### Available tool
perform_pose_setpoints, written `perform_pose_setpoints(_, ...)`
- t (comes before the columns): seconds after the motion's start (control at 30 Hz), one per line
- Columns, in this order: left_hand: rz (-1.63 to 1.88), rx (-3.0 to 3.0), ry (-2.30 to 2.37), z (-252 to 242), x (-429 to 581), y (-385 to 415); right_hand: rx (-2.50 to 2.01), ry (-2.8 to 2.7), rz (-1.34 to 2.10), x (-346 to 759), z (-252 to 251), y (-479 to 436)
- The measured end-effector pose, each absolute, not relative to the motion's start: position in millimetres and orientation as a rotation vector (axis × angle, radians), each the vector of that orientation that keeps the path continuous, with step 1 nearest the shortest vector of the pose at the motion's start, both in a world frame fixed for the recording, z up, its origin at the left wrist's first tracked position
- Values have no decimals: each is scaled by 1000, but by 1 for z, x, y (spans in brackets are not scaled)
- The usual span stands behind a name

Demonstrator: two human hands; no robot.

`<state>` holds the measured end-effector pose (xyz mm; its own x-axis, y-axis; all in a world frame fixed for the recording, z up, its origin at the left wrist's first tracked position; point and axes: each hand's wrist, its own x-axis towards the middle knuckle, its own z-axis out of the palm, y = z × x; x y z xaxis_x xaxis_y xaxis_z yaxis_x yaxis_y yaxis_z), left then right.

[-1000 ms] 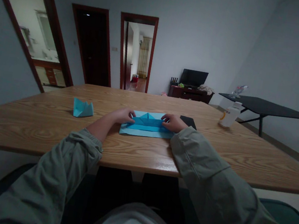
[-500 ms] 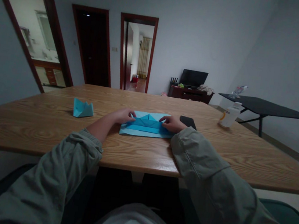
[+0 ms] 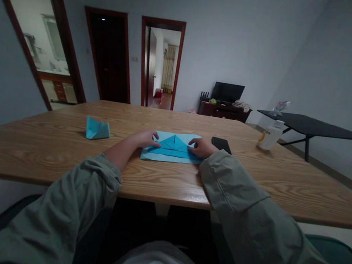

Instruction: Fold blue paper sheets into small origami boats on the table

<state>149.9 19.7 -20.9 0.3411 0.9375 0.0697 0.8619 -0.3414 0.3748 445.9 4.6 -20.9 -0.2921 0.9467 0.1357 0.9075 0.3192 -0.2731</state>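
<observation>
A bright blue folded paper (image 3: 174, 145), with a triangular peak at its back and a straight band along its front, lies on a larger pale blue sheet (image 3: 172, 159). My left hand (image 3: 146, 138) pinches the folded paper's left end, thumb in front and fingers curled behind. At the opposite end, my right hand (image 3: 202, 148) grips the paper between thumb and curled fingers. Both wrists rest low over the wooden table (image 3: 159, 182). The parts of the paper under my fingers are hidden.
To the left stands a small blue folded paper piece (image 3: 97, 129). A flat black object (image 3: 221, 145) lies just beyond my right hand. Farther right is a translucent white bottle (image 3: 270, 136), with a black folding table (image 3: 311, 125) behind it.
The folded paper's front band has come down and lies flatter, with a crease across it. More of the triangle shows. My fingers have shifted slightly toward me along with it.
</observation>
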Motion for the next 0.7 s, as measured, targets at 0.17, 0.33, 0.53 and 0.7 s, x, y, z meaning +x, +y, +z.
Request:
perform_pose_setpoints(0.17, 358, 2290, 1614, -21, 149, 22, -1701, -2303, 316, 445, -18, 2)
perform_pose_setpoints(0.33, 348, 2232, 1595, -21, 148, 24, -1684, -2317, 336, 448, -21, 8)
perform_pose_setpoints(0.53, 395, 2235, 1416, -22, 144, 23, -1694, -2319, 343, 447, -23, 12)
perform_pose_setpoints(0.7, 621, 2179, 1363, -19, 143, 23, -1594, -2236, 408, 446, -20, 9)
